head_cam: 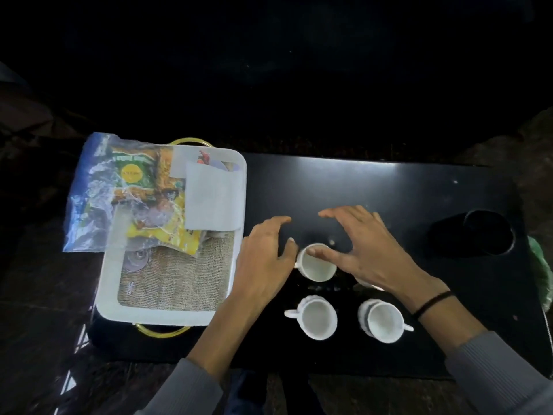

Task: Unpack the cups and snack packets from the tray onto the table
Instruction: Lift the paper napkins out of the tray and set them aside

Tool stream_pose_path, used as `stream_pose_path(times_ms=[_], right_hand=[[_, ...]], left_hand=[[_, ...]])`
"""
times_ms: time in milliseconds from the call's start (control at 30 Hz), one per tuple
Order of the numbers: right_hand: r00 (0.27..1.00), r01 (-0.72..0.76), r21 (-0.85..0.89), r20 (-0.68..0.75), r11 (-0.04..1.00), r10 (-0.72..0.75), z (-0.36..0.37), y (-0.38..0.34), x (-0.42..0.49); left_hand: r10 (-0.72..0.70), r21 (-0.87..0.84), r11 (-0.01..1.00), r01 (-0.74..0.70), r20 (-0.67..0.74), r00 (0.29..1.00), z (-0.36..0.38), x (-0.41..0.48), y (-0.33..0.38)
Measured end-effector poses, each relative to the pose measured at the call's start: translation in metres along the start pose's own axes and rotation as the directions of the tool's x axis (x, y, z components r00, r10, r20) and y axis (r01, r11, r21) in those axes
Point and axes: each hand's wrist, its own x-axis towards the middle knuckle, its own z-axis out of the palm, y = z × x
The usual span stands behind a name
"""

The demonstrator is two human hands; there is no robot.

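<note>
Left hand (266, 259) and right hand (368, 250), centre frame: both open, fingers spread and loosely arched, gripping nothing. Between them an upper cup (317, 268) stands upright on the black desk (389, 187). The right thumb lies across its rim and the left thumb tip is just beside it; contact unclear. A hidden cup (368, 284) shows only as a sliver under the right palm. Lower frame: lower-left cup (318, 320) and lower-right cup (384, 323), upright, handles outward, apart. Left of frame: white tray (167, 317) on the desk, holding a yellow-green packet (149, 187), a white packet (212, 199) and a blue bag (86, 190) that overhangs the tray's left rim. Cups look unpacked; packets remain. Risks, as judged: the right palm lifting carelessly could tip the hidden cup; a forearm reaching left for the tray could clip the lower-left cup; pulling one packet could drag the overhanging bag off the edge.
</note>
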Motion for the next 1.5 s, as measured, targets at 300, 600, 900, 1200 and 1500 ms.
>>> stream_pose_path(times_ms=[300, 600, 900, 1200, 1500], right_hand=[[0.976, 0.211, 0.01, 0.059, 0.977, -0.211, 0.023, -0.091, 0.087], [0.977, 0.018, 0.174, 0.206, 0.985, -0.054, 0.078, -0.133, 0.135], [0.953, -0.166, 0.313, 0.294, 0.935, 0.071, 0.102, -0.13, 0.145], [0.961, -0.18, 0.33, 0.258, 0.927, 0.095, 0.099, -0.126, 0.139], [0.985, -0.173, 0.404, 0.079, 0.898, 0.154, 0.063, -0.108, 0.121]], left_hand=[[-0.032, 0.057, 0.997, 0.047, -0.232, 0.972, -0.071, 0.026, -0.044], [-0.222, 0.037, 0.969, 0.244, -0.295, 0.929, -0.096, 0.051, -0.091], [-0.225, 0.075, 0.965, 0.252, -0.259, 0.939, -0.085, 0.07, -0.112], [-0.099, -0.041, 0.995, 0.091, -0.304, 0.947, -0.084, 0.067, -0.11], [0.011, -0.306, 0.948, -0.09, -0.252, 0.968, -0.099, 0.051, -0.088]])
